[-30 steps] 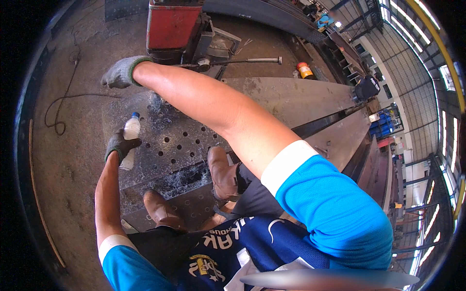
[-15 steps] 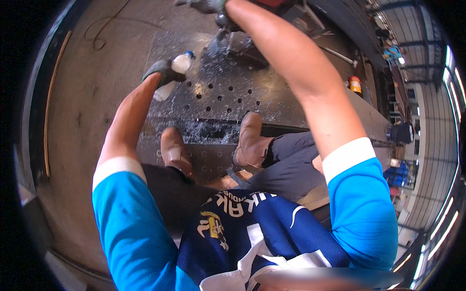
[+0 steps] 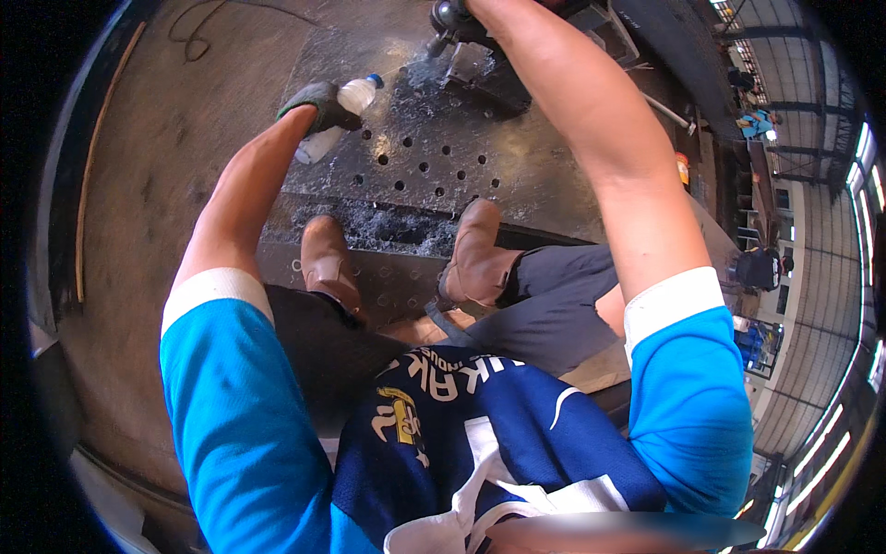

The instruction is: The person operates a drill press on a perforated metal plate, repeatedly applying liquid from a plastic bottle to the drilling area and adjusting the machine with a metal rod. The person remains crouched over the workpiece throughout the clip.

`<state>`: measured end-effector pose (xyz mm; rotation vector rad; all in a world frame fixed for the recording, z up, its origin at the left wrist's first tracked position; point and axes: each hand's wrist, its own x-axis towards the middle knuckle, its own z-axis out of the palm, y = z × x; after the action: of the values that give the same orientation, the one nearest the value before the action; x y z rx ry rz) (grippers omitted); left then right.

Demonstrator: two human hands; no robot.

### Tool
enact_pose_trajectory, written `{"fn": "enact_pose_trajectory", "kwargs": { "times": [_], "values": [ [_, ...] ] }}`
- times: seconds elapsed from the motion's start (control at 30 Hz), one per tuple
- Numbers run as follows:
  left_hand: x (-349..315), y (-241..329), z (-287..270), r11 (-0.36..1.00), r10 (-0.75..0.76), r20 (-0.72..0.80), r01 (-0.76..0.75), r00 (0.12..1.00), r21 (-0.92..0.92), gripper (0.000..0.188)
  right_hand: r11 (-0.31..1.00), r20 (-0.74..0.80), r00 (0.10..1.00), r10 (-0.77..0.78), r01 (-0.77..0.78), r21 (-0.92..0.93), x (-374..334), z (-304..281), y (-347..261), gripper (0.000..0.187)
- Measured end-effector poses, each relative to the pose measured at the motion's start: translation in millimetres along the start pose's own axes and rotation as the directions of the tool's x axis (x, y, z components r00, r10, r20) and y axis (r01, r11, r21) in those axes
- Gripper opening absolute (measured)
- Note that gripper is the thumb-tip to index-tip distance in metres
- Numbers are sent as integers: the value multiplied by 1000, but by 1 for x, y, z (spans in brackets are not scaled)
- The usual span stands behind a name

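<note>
My left hand (image 3: 323, 106), in a dark grey glove, is wrapped round a clear plastic bottle (image 3: 357, 96) with a blue cap. The bottle lies tilted, cap toward the machine, over a dark steel plate (image 3: 517, 189) with several round holes. My right forearm (image 3: 591, 111) reaches up past the top edge, and its hand is out of the picture. Beside that wrist is a dark machine part with round knobs (image 3: 449, 13). Its lower tip (image 3: 437, 44) stands over the plate next to a metal block (image 3: 469, 63). Wet patches shine on the plate.
Metal shavings (image 3: 378, 222) lie heaped in a gap before my brown boots (image 3: 325, 249). A dark cable (image 3: 196, 42) curls at the far left. On the right are a pale rod (image 3: 669, 113), a red-and-yellow container (image 3: 682, 168) and a person in blue (image 3: 757, 123) far off.
The view has shifted, and the scene sits higher and slightly right. My right gloved hand, partly seen before at the top edge, has left the picture. My left hand still grips the bottle.
</note>
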<state>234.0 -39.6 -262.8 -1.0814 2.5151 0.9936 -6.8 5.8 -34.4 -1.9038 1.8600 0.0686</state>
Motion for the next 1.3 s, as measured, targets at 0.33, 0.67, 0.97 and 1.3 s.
{"fn": "enact_pose_trajectory", "kwargs": {
  "times": [0.33,0.67,0.97,1.3],
  "values": [
    [-14,17,-1,967,68,-127,-97,990,-235,80,992,-189,976,111,-98,81,85,45,14,46],
    [-18,25,-7,978,11,-63,-23,998,-206,90,994,-93,992,83,-76,78,97,46,20,49],
    [-9,12,-5,988,63,-75,-73,995,-133,87,993,-40,994,-106,103,-64,67,43,8,53],
    [8,-21,14,998,49,-111,-44,993,45,69,-969,327,944,38,115,-221,10,17,-33,63]
  ]
}}
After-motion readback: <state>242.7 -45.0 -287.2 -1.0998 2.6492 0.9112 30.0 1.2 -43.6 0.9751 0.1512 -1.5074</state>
